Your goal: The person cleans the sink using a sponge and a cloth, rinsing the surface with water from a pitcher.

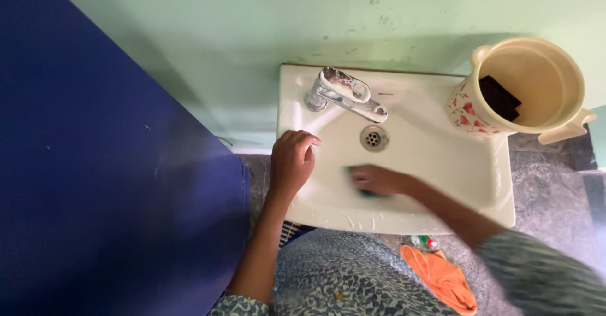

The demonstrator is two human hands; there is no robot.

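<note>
2 hands, right hand (379,180) pressing green sponge (366,192), glossy ceramic sink (442,158)

The green scrub sponge (365,190) lies low inside the basin, on its front slope below the drain, and it is mostly covered, so only a small dark green edge shows. The white sink (442,158) is rectangular, fixed to the wall, with soapy streaks along its front rim.
</note>
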